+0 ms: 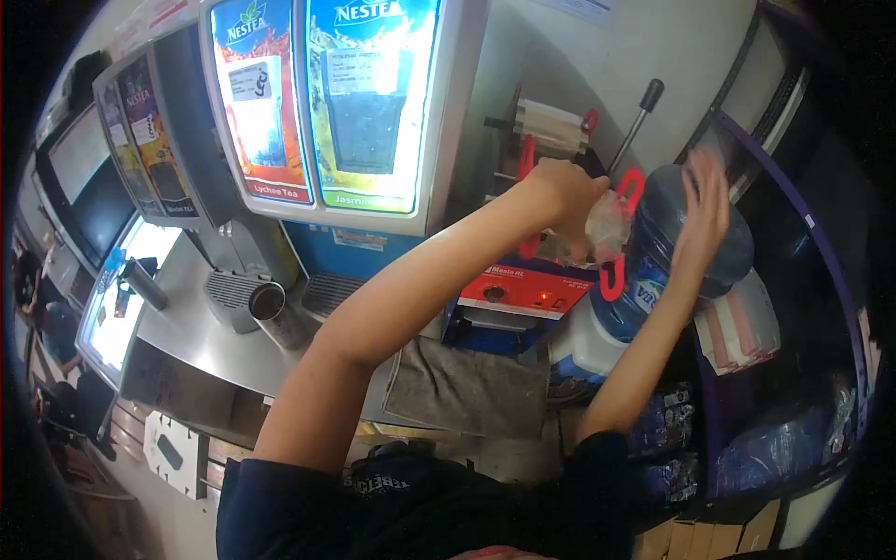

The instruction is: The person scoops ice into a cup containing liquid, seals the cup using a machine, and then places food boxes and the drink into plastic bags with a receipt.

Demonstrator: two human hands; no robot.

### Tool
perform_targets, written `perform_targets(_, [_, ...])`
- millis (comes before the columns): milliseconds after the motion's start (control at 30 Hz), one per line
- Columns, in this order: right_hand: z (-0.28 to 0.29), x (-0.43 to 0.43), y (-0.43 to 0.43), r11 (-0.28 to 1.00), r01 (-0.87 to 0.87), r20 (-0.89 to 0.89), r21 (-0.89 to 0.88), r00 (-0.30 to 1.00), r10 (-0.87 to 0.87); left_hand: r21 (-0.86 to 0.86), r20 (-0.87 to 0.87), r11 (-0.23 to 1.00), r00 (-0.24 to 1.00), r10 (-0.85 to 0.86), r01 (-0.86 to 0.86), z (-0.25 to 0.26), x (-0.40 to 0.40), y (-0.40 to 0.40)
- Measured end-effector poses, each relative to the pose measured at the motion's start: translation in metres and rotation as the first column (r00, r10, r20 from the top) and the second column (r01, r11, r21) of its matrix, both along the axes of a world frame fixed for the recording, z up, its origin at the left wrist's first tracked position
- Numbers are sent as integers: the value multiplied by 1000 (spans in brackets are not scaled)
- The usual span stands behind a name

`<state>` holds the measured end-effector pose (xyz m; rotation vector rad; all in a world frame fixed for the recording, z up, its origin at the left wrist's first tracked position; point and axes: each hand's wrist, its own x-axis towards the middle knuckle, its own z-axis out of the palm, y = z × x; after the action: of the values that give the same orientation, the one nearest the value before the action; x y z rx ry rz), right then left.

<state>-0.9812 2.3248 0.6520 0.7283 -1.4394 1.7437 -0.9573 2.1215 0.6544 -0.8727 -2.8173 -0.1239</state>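
Note:
My left hand (pixel 565 203) reaches over a cup sealing machine with a red front panel (pixel 525 292). Its fingers curl around crumpled clear plastic film (pixel 607 227) between the machine's red roller ends (pixel 631 190); part of the grip is hidden. Higher up on the machine sits a roll of film (pixel 551 127). A metal lever with a black grip (pixel 652 96) rises behind it. My right hand (pixel 703 210), slightly blurred, is raised in front of a blue water gallon bottle (pixel 658 238). Its fingers are extended and hold nothing.
Left of the sealer stands a lit Nestea drink dispenser (pixel 364 105), with another dispenser (pixel 182 133) beyond. A metal cup (pixel 273 315) stands on the steel counter (pixel 210 350). A grey cloth (pixel 469 388) drapes over the front edge. Purple-edged shelving (pixel 791 182) borders the right.

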Motion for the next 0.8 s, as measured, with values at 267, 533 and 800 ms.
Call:
perform_targets(267, [-379, 80, -36, 805, 482, 862, -346, 502, 70, 39, -31, 998, 999, -39, 40, 3, 1, 13])
perform_targets(533, [-384, 56, -75, 818, -31, 731, -575, 429, 530, 10, -31, 1000, 999, -26, 26, 0, 2, 9])
perform_targets(800, [-385, 97, -76, 906, -23, 769, -422, 521, 371, 42, -41, 998, 998, -47, 49, -2, 1, 7])
